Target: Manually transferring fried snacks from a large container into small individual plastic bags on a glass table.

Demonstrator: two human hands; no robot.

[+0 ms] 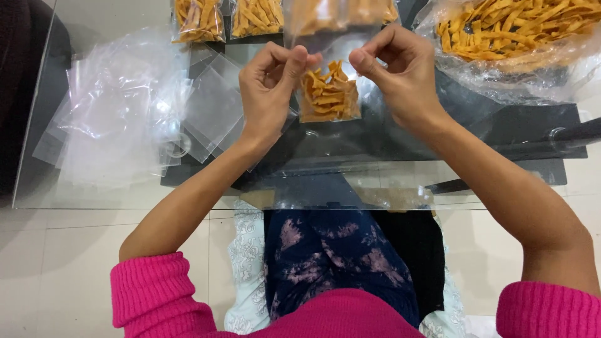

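**Both hands pinch a small clear snack pouch**

The left hand [270, 94] and right hand [400, 75] each pinch the top edge of a small clear plastic pouch [328, 94], held above the glass worktop [375, 169]. Flat orange strip snacks fill its bottom. Crinkled empty bags [119, 112] lie left; a heaped open bag of strips [519, 31] sits right.
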